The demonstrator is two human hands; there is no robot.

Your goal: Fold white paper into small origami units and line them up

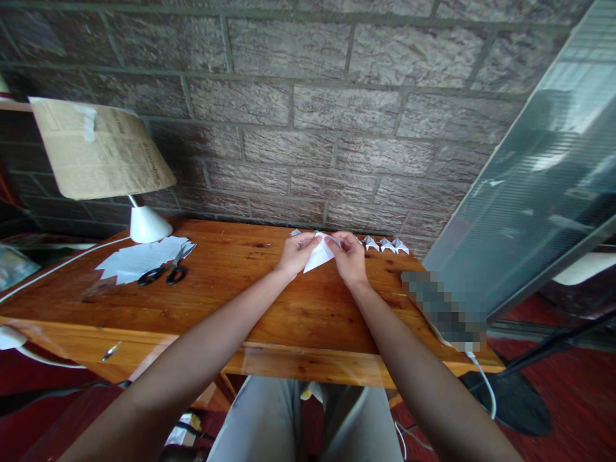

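Observation:
Between my two hands, above the wooden table, is a piece of folded white paper (318, 255) with one pointed corner hanging toward me. My left hand (294, 252) pinches its left side, thumb on top. On the other side my right hand (350, 256) is closed on the paper's right edge. Small folded paper pieces (385, 245) stand in a row behind and to the right of my right hand, along the wall. Another small paper piece (295, 233) shows just behind my left hand. The fingertips under the paper are hidden.
Black-handled scissors (166, 274) lie on a stack of white paper sheets (126, 262) at the left. A lamp (147, 224) with a paper shade stands behind them. At the table's (212, 282) right edge lies a blurred-out device (440, 308) with a white cable. A brick wall (269, 151) bounds the back.

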